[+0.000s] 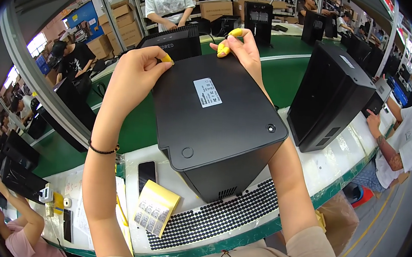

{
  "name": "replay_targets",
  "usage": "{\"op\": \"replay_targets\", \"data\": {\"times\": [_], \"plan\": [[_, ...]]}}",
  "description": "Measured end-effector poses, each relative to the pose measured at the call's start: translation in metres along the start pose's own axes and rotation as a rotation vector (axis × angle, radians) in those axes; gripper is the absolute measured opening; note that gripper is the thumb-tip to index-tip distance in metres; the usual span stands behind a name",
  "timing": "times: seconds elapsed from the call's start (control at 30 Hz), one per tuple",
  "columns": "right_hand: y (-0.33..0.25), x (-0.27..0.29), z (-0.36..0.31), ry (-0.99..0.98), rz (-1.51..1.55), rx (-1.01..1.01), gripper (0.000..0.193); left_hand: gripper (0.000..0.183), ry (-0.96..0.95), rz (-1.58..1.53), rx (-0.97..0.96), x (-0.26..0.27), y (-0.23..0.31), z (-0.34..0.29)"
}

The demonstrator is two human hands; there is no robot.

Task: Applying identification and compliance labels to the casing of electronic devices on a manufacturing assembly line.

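A tall black box-shaped case (177, 118) stands before me, with a white printed label (207, 93) on its upper face. That face has a round mark near the near left corner and a hole near the near right corner. My left hand (139, 70) rests at its far left corner, thumb and a yellow-capped finger pinched together; what they hold is hidden. Over the far edge, my right hand (247, 50) has its fingertips drawn together, with yellow finger cots on two of them. Anything between them is too small to make out.
A sheet of black round pads (222, 217), a roll of silver labels (156, 208) and a phone (147, 175) lie on the near bench. Another black case (330, 98) stands at right. A green conveyor (282, 79) runs behind. Several people work around, one close at right.
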State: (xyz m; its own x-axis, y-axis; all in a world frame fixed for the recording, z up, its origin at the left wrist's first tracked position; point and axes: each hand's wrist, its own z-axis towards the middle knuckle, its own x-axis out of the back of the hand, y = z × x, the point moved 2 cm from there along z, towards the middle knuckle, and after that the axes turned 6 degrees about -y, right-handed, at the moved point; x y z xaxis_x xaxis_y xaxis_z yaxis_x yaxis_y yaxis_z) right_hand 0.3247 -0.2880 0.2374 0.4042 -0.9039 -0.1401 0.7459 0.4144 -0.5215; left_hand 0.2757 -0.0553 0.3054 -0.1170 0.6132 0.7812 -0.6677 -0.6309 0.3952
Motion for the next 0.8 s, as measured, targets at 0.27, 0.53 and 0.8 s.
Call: {"op": "replay_targets", "data": {"times": [0.27, 0.53, 0.8], "plan": [[-0.018, 0.004, 0.002, -0.039, -0.140, 0.014, 0.011, 0.018, -0.101, 0.435, -0.240, 0.020, 0.020, -0.020], [-0.139, -0.040, -0.037, -0.220, -0.593, -0.240, 0.011, 0.046, 0.247, -0.086, -0.155, 0.022, 0.007, -0.059], [-0.190, -0.062, -0.059, -0.457, -0.906, -0.396, 0.012, 0.043, 0.258, -0.345, -0.393, 0.014, 0.050, -0.110]]}}
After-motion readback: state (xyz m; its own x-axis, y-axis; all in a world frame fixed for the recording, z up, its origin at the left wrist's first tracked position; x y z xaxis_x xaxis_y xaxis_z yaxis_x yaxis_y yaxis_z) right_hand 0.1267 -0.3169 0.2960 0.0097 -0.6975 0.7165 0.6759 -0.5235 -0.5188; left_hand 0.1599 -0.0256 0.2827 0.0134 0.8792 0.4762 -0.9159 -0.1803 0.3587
